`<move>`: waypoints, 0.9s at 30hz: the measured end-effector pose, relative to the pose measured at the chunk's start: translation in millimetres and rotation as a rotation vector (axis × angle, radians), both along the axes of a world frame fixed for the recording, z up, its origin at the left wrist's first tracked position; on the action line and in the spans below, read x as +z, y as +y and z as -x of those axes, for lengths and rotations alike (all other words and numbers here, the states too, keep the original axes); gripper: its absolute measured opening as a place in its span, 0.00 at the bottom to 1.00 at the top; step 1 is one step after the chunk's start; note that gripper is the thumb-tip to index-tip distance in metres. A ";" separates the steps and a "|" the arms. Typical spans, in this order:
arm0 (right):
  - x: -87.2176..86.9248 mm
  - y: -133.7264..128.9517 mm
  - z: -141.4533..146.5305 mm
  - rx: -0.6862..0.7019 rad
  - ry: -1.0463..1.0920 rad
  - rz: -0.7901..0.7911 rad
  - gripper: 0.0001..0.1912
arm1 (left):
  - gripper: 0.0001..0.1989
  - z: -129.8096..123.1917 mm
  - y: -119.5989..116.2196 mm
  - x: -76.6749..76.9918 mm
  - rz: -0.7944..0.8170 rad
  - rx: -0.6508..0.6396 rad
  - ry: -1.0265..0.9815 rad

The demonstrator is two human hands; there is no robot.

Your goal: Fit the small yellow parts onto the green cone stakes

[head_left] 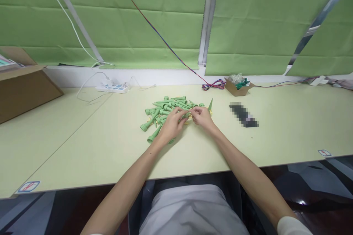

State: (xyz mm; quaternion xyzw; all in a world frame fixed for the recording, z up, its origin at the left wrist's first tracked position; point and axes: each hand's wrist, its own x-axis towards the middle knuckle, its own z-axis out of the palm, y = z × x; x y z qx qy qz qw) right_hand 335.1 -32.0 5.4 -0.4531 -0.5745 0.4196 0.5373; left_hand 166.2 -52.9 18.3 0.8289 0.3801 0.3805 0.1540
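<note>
A heap of green plastic spikes (157,112) with flared, cap-like ends lies on the table before me. My left hand (173,123) is over the right part of the heap, its fingers closed round a green spike (186,115) that shows only in part. Close against it, my right hand (202,116) pinches at the end of that spike; whatever sits between these fingertips is too small to make out. Small yellow pieces (210,111) are scattered among the spikes and beside my right hand. One spike (211,104) points up just behind the right hand.
On the pale table (110,147), a small open cardboard box (232,89) holds clear and green wrapping. Coiled red and blue wire (213,85) lies beside it. A blurred dark object (242,114) is at right. A power strip (113,87) and large carton (27,90) stand left.
</note>
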 end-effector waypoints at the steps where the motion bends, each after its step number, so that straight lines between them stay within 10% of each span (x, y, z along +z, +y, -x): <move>1: 0.4 -0.4 0.1 0.011 0.013 0.023 0.26 | 0.13 -0.1 0.3 0.0 0.000 0.004 -0.002; 13: 3.7 -0.6 0.5 -0.017 0.181 -0.042 0.27 | 0.15 -4.8 0.5 6.1 0.277 0.174 -0.266; 20: 4.2 -2.3 0.1 -0.015 0.154 -0.126 0.25 | 0.25 -5.2 -3.1 18.6 0.925 0.031 -0.589; 27: 5.4 -5.6 2.5 0.050 0.099 -0.136 0.25 | 0.25 -4.8 -3.0 17.9 0.995 -0.080 -0.630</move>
